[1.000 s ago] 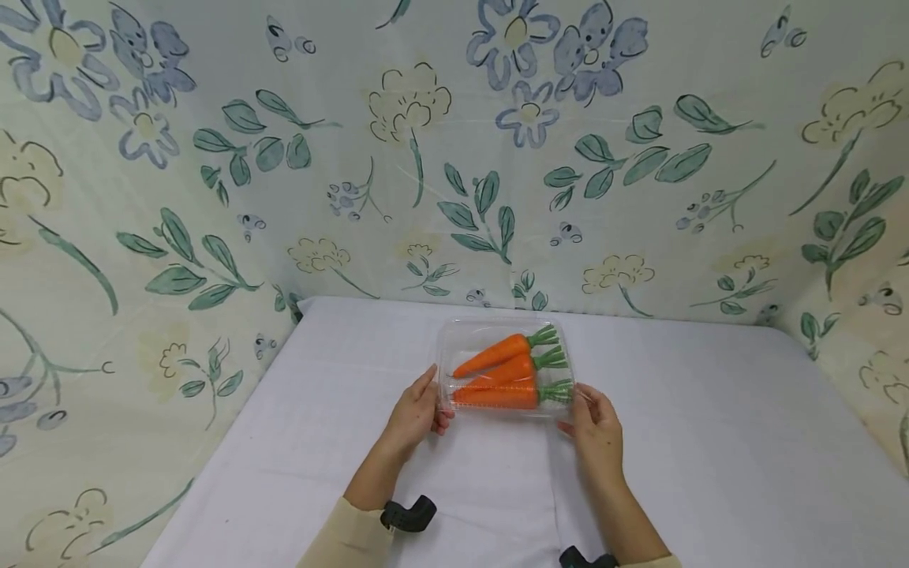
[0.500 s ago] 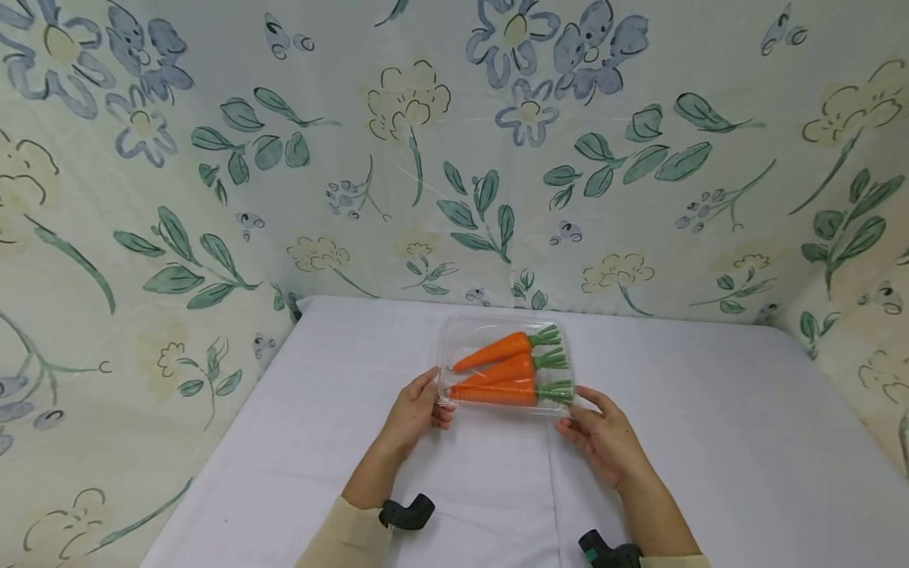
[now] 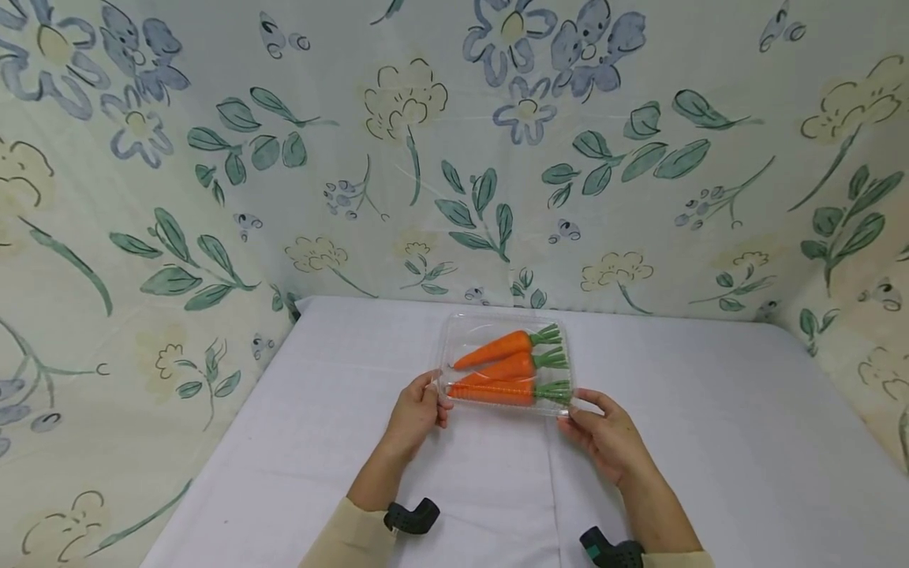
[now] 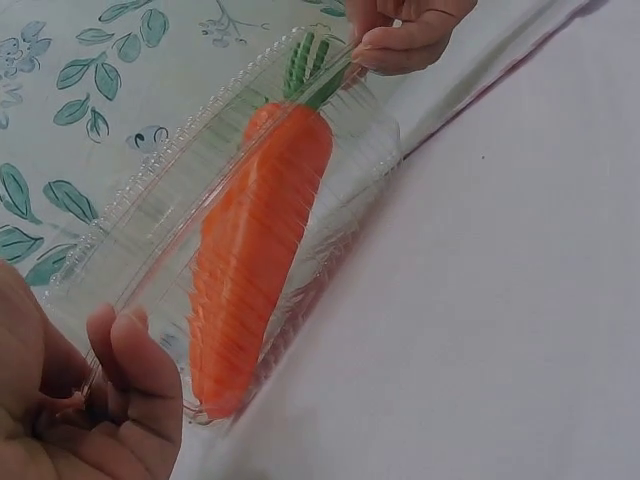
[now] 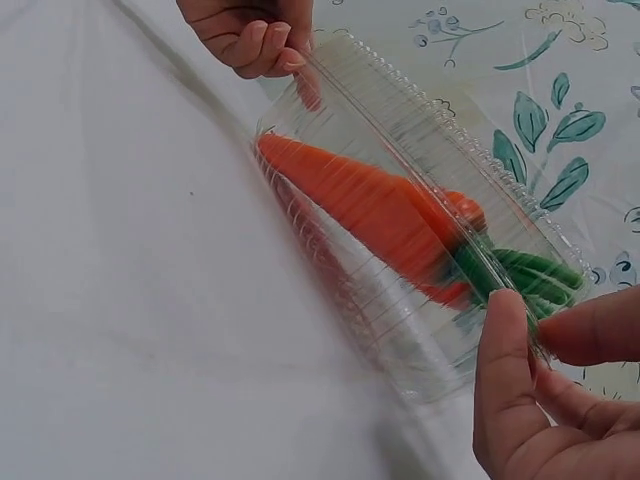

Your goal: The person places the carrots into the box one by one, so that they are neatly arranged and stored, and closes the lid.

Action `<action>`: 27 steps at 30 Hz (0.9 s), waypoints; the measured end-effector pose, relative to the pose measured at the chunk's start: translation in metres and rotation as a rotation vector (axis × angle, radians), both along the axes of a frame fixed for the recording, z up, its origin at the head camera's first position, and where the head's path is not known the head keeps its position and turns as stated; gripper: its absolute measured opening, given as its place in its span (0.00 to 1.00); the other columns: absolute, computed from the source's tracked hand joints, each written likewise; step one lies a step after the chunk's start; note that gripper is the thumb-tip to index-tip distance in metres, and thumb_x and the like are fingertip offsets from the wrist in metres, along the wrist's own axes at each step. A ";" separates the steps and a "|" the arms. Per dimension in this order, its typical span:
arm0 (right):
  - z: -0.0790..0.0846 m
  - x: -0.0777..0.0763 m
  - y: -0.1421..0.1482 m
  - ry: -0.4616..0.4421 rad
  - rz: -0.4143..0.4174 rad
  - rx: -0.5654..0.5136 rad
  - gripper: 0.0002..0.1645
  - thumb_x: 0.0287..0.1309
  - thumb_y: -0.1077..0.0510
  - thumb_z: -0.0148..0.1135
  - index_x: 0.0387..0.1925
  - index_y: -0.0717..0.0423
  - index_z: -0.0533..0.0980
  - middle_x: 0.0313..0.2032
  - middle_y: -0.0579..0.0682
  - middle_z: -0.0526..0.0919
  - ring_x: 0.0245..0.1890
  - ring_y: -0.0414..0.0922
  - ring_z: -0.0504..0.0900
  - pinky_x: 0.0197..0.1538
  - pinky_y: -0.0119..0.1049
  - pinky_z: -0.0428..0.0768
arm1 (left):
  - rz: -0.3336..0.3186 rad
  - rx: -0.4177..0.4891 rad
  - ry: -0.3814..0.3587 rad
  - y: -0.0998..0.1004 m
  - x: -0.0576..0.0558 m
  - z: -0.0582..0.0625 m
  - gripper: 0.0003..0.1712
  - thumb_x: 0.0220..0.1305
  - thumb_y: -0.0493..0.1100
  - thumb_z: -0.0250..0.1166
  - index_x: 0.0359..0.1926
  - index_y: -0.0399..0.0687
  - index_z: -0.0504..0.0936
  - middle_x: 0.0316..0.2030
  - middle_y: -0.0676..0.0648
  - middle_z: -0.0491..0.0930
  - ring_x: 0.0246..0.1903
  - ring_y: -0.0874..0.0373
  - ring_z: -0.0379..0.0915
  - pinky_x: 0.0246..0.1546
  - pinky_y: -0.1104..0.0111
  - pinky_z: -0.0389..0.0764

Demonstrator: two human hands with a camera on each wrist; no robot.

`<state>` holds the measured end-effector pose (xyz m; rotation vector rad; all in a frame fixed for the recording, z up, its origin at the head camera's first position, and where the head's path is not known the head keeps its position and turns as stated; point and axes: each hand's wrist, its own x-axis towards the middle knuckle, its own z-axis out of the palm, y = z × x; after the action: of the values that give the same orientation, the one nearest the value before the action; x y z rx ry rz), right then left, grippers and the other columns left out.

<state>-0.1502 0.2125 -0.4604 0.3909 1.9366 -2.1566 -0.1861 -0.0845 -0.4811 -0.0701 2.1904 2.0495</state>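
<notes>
A clear plastic clamshell box [image 3: 458,335] is in the middle of the head view, with its lid down. Inside lie three orange carrots [image 3: 497,349] with green tops pointing right. My left hand [image 3: 414,412] pinches the box's rim at its near left corner. At the near right corner, my right hand [image 3: 607,438] grips the rim between thumb and fingers. The left wrist view has the ribbed side of the box [image 4: 360,190] with a carrot [image 4: 262,250] behind it. In the right wrist view, thumb and fingertips of the right hand [image 5: 545,400] squeeze the rim beside the green tops [image 5: 540,278].
A white cloth [image 3: 710,426] covers the table under the box. Behind the table's far edge hangs a floral curtain [image 3: 454,134], which also runs along the left and right sides. Both wrists wear black camera mounts [image 3: 412,517].
My right hand has turned and shifted its grip at the near right corner, its wrist swinging outward to the right. The box has tilted slightly, while the left hand keeps its hold.
</notes>
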 end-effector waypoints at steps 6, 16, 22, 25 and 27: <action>0.001 0.000 -0.001 -0.009 -0.009 -0.023 0.34 0.72 0.68 0.51 0.74 0.67 0.52 0.41 0.50 0.80 0.37 0.36 0.85 0.47 0.27 0.86 | 0.016 -0.030 0.020 0.001 0.000 0.000 0.26 0.78 0.36 0.43 0.72 0.34 0.66 0.29 0.44 0.81 0.23 0.62 0.72 0.25 0.73 0.81; 0.001 0.001 -0.007 0.008 -0.056 -0.076 0.31 0.71 0.70 0.46 0.72 0.65 0.54 0.38 0.47 0.78 0.37 0.35 0.82 0.47 0.25 0.85 | 0.010 -0.052 0.025 0.000 0.001 0.002 0.27 0.76 0.35 0.43 0.72 0.32 0.66 0.29 0.42 0.82 0.22 0.61 0.72 0.24 0.73 0.80; 0.001 0.000 -0.006 0.002 -0.052 -0.075 0.33 0.72 0.69 0.46 0.75 0.67 0.52 0.41 0.47 0.79 0.39 0.35 0.82 0.49 0.24 0.84 | 0.000 -0.052 0.018 -0.001 0.001 0.003 0.26 0.76 0.35 0.44 0.72 0.32 0.66 0.30 0.42 0.82 0.23 0.61 0.71 0.25 0.73 0.80; 0.001 0.000 -0.006 -0.001 -0.055 -0.077 0.32 0.72 0.69 0.47 0.73 0.67 0.53 0.40 0.46 0.79 0.39 0.34 0.83 0.50 0.24 0.84 | 0.002 -0.052 0.016 -0.002 0.000 0.003 0.27 0.76 0.35 0.44 0.72 0.32 0.67 0.29 0.42 0.82 0.23 0.61 0.71 0.24 0.73 0.80; 0.000 0.000 -0.006 -0.004 -0.060 -0.081 0.30 0.72 0.69 0.47 0.72 0.67 0.55 0.40 0.47 0.79 0.39 0.34 0.83 0.49 0.24 0.84 | 0.003 -0.056 0.016 -0.002 0.000 0.003 0.27 0.76 0.35 0.45 0.71 0.32 0.67 0.29 0.42 0.82 0.22 0.61 0.71 0.24 0.73 0.80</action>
<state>-0.1502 0.2067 -0.4599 0.4443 1.8507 -2.2611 -0.1860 -0.0869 -0.4784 -0.0635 2.2584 1.9974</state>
